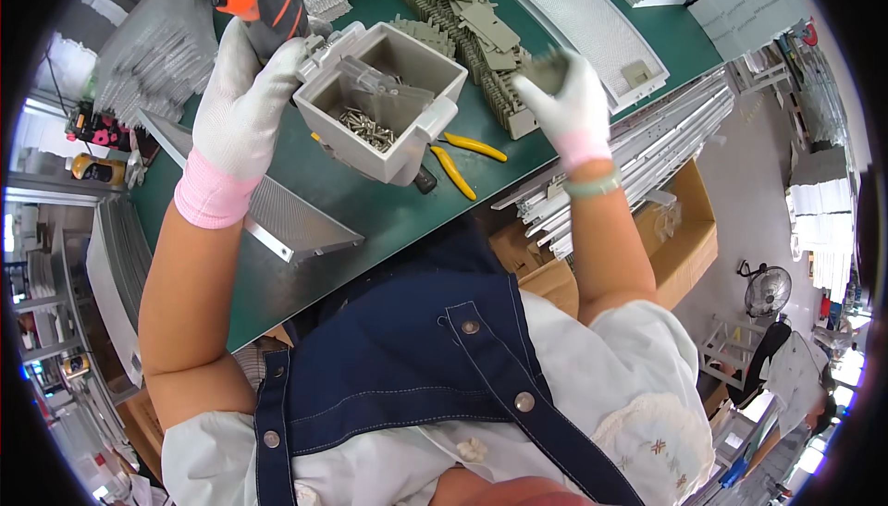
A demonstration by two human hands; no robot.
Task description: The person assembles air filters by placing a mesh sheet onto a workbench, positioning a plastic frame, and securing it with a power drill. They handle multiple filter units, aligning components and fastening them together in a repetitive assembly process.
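Observation:
My left hand, in a white glove with a pink cuff, is closed around the lower end of an orange-and-black power tool. Beside it stands a grey plastic bin holding small metal rivets and a clear plastic piece. My right hand, gloved alike and blurred, pinches a grey-green plastic piece. It is just right of a long stack of similar grey-green plates. Farther right lies a white-framed mesh panel, with one grey-green plate at its near corner.
Yellow-handled pliers lie near the bin. A perforated metal panel rests at the green table's near edge. Metal strips stick out on the right above a cardboard box. Stacked silvery sheets stand at left.

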